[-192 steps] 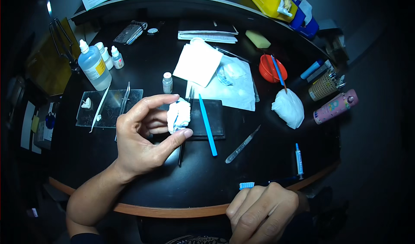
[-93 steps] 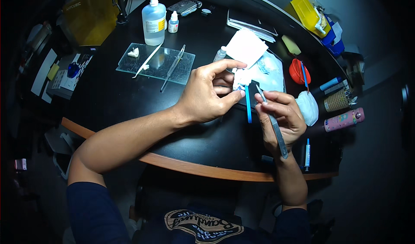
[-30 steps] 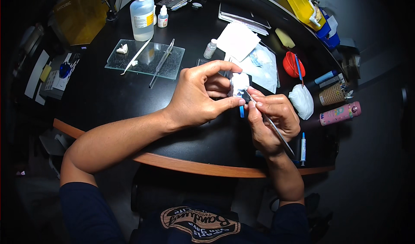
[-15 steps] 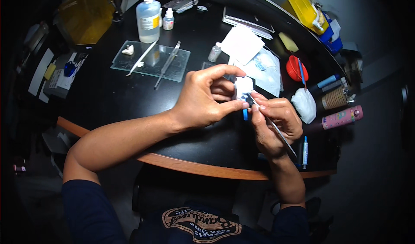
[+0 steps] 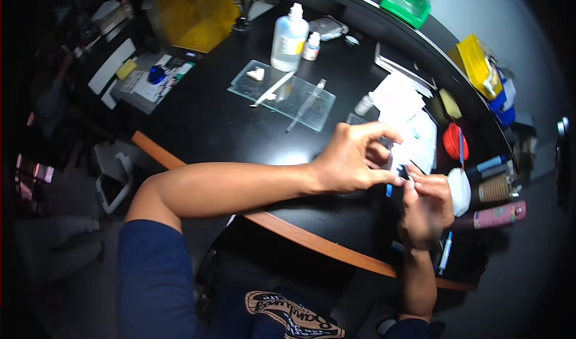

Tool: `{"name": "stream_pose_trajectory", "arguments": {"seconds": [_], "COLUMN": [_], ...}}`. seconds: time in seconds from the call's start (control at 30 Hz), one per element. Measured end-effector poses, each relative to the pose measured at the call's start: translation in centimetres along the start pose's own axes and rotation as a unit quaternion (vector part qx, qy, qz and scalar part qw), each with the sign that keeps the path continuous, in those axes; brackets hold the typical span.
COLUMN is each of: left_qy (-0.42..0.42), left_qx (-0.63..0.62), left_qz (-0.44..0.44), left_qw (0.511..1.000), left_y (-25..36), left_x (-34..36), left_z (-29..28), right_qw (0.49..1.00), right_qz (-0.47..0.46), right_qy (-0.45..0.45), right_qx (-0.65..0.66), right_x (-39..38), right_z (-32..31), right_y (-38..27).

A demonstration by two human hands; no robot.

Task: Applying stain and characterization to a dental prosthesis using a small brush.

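My left hand pinches a small white block between thumb and fingertips, over the desk. Glare against the paper behind washes out its shape. My right hand is closed just below, its fingertips at the block's lower edge around a thin tool with a dark tip. The rest of that tool is hidden or smeared. Left of my hands, a glass slab carries a white piece, a white spatula-like stick and a clear thin tube. A small vial stands beyond my left hand.
A large clear bottle and a small dropper bottle stand behind the slab. White paper lies beyond my hands. To the right are a red round container, a white lump, a pink bottle and a syringe.
The whole scene has shifted right and down in the picture. Both hands keep together at the white block. The right hand's tool shaft, plain before, no longer shows clearly.
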State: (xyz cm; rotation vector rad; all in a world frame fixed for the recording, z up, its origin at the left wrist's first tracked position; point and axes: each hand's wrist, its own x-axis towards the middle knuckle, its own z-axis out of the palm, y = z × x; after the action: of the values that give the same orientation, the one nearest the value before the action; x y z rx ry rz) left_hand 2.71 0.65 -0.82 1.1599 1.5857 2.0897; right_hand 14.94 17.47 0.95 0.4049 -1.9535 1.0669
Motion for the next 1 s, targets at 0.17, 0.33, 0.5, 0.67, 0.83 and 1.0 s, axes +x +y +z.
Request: {"name": "stream_pose_trajectory", "arguments": {"seconds": [0.17, 0.33, 0.5, 0.67, 0.83, 1.0], "left_qy": [-0.025, -0.017, -0.040, -0.019, -0.004, -0.012], "left_qx": [-0.059, -0.055, -0.063, -0.033, 0.012, 0.045], "left_qz": [-0.004, 0.000, -0.002, 0.038, 0.061, 0.047], "left_qw": [0.998, 0.998, 0.997, 0.999, 0.998, 0.998], "left_y": [-0.3, 0.3, -0.1, -0.5, -0.5, -0.6], "left_x": [0.3, -0.5, 0.2, 0.2, 0.2, 0.1], "left_z": [0.8, 0.4, 0.7, 0.6, 0.5, 0.6], "right_qw": [1.000, 0.999, 0.998, 0.999, 0.998, 0.999], "right_qz": [0.018, 0.034, 0.050, 0.047, 0.029, 0.029], "right_qy": [-0.004, -0.019, -0.017, -0.011, -0.027, -0.017], "right_qx": [-0.014, -0.012, -0.038, -0.024, -0.052, -0.037], "right_x": [-0.5, -0.9, -1.1, -1.2, -1.2, -1.2], "right_z": [-0.9, -0.9, -2.0, -1.4, -2.2, -1.9], "right_y": [-0.4, 0.0, 0.0, -0.3, 0.1, 0.1]}}
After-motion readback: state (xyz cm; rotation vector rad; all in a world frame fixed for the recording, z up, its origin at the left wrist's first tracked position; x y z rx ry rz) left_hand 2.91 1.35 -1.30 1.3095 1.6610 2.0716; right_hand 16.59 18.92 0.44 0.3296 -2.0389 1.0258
